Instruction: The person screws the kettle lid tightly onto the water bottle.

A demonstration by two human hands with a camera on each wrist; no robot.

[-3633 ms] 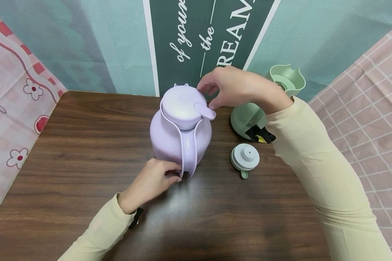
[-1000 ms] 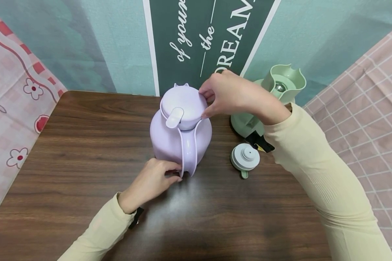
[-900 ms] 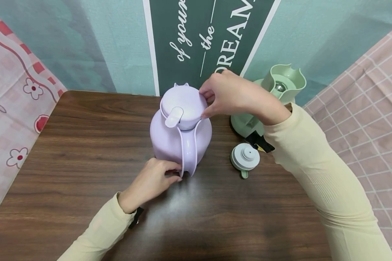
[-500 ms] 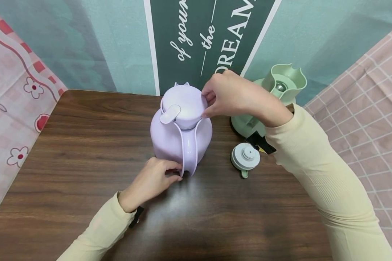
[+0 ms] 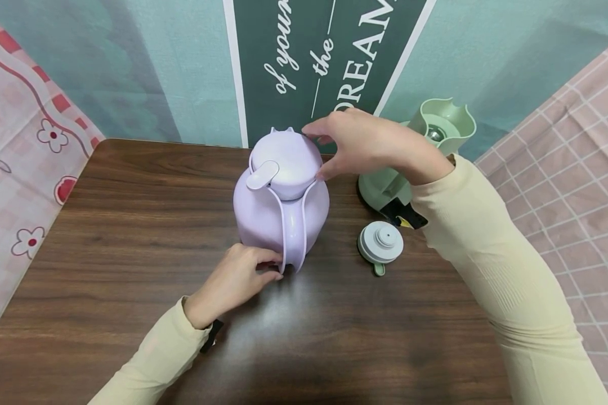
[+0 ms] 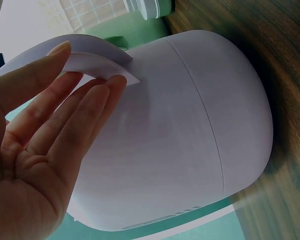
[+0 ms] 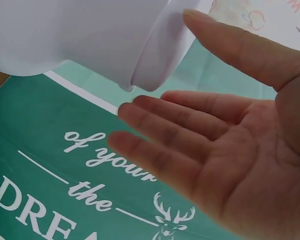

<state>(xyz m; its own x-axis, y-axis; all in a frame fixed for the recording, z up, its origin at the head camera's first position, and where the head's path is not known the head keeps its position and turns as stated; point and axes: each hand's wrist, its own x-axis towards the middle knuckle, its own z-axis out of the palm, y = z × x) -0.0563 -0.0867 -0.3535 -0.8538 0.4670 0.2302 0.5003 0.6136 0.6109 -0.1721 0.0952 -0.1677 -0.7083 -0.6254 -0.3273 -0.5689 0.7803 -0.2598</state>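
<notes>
A lilac thermos jug (image 5: 258,214) stands upright at the back middle of the table. Its round lid (image 5: 286,157) sits in the neck, the small lever tab pointing left of the handle. My left hand (image 5: 240,275) pinches the lower part of the jug's handle (image 5: 295,230); in the left wrist view the thumb lies on top of the handle and the fingers are beneath it. My right hand (image 5: 357,140) is at the lid's right side. In the right wrist view its fingers (image 7: 175,145) are fairly straight and apart from the lid, while the thumb tip overlaps the lid edge.
A green thermos jug (image 5: 380,188) with an uncovered neck stands at the back right, partly behind my right arm. In front of it a grey-white stopper (image 5: 380,243) with a green tab lies upside down. A printed cloth (image 5: 197,73) hangs close behind the table (image 5: 147,225).
The lid has turned clockwise, its tab swinging from right of the handle to left of it. My right fingers have just spread away from the lid; the left hand stays put.
</notes>
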